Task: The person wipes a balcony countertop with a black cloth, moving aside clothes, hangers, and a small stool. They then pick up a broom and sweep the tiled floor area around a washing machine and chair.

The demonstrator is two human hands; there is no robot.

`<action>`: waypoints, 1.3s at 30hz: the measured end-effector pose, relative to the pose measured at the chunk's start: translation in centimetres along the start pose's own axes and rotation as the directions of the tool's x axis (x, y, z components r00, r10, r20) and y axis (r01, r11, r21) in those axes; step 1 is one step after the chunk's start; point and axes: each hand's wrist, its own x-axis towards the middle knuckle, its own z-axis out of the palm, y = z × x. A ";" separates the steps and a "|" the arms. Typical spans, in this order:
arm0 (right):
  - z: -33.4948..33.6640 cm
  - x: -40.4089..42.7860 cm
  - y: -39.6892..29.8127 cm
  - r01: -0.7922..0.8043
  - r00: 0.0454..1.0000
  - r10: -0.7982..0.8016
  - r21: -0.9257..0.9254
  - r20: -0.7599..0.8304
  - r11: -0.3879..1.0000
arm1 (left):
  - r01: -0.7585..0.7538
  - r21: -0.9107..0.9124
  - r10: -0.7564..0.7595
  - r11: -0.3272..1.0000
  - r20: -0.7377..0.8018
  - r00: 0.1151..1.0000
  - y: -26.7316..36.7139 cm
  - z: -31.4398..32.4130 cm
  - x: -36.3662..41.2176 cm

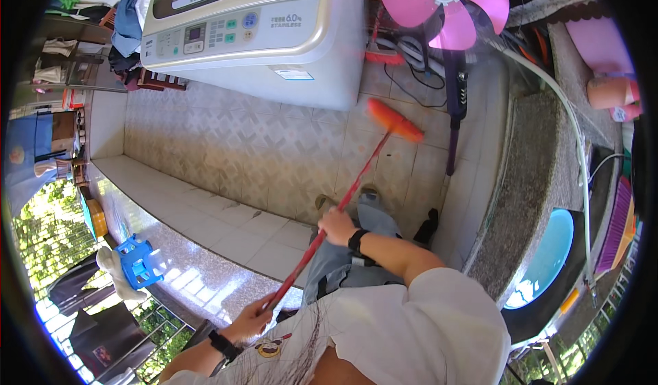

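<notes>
A broom with an orange-red head [395, 121] and a long red handle [354, 187] slants across the middle of the view. Around the middle of the handle my right hand [339, 226] is closed, just above my jeans. Lower down, my left hand [253, 317] grips the handle's end near my shirt. The broom head is over the patterned floor tiles [288, 143], close to the washing machine's front corner; whether it touches the floor I cannot tell. A small dark bit [389, 154] lies on the tiles below the head.
A washing machine [247, 40] stands ahead. Right of it is a pink-bladed fan [444, 12] on a dark stand, with a black cable [411, 94] on the floor. A stone ledge [524, 179] and a blue basin [545, 256] lie right. At left, a blue plastic stool [138, 261] sits on a ledge.
</notes>
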 end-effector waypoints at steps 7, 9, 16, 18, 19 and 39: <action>-2.0 8.6 13.4 -0.244 0.967 0.213 -0.256 -0.140 0.936 | -0.076 -0.148 0.070 0.986 -0.048 0.996 6.5 2.5 11.8; -4.8 10.8 16.5 -0.319 0.930 0.229 -0.322 -0.286 0.891 | -0.300 -0.049 0.298 0.953 -0.043 0.954 9.5 2.9 16.6; -0.7 2.8 6.9 -0.083 0.992 0.062 -0.185 -0.114 0.979 | -0.136 -0.162 0.146 0.977 0.052 0.988 3.0 2.3 6.2; 0.0 3.5 8.2 -0.071 0.997 0.074 -0.146 0.015 0.987 | -0.477 0.004 0.476 0.879 -0.074 0.876 -2.1 3.4 9.7; -1.3 4.4 8.9 -0.014 0.996 0.031 -0.210 0.078 0.978 | -0.540 0.006 0.539 0.842 -0.077 0.839 -1.2 2.9 10.5; 7.1 21.4 -24.5 0.549 0.781 -0.494 -0.041 0.382 0.835 | 0.007 -0.161 -0.097 0.987 -0.557 0.825 -4.8 -10.9 -17.9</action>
